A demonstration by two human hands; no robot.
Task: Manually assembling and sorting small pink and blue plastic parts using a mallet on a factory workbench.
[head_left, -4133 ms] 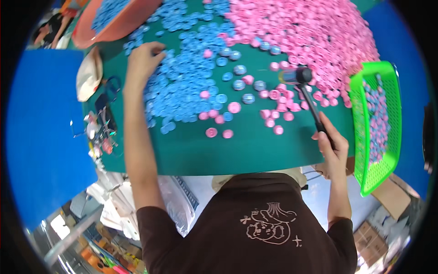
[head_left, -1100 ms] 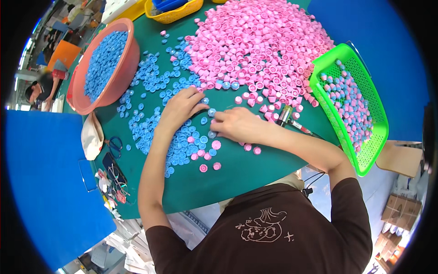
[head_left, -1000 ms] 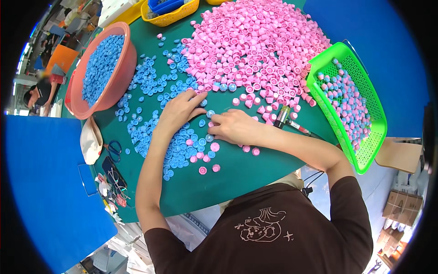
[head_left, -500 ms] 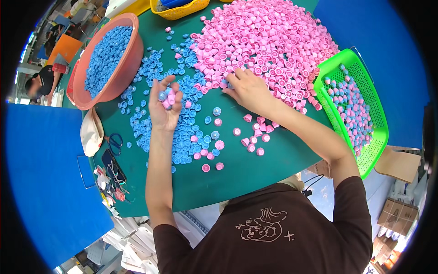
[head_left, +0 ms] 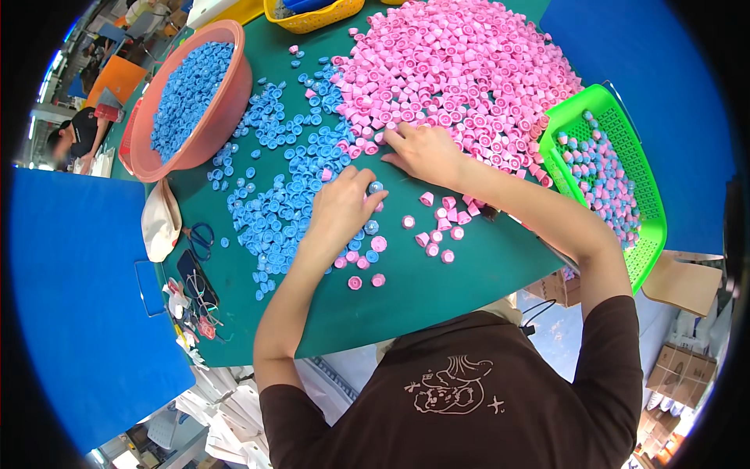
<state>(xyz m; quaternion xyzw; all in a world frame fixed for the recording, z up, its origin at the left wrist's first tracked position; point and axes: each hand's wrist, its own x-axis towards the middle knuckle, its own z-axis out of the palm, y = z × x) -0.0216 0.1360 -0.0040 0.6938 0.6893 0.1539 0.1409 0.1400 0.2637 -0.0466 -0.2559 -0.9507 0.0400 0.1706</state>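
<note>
A blue floor lies left of the green bench [head_left: 437, 297]; a salmon basin [head_left: 226, 117] of blue caps stands at its far left corner; loose blue caps [head_left: 273, 211] spread beside it; the left hand [head_left: 344, 207] pinches a blue cap [head_left: 376, 187] in curled fingers; the right hand [head_left: 426, 152] rests open, fingers spread, at the edge of the pink caps [head_left: 461, 70]; a green basket [head_left: 617, 168] sits at the right edge.

We see pink caps [head_left: 461, 70] and blue caps [head_left: 277, 207] on a dark green surface [head_left: 437, 305]. We note a salmon-pink basin [head_left: 223, 117], a bright green basket [head_left: 574, 109], a yellow basket [head_left: 312, 17].
</note>
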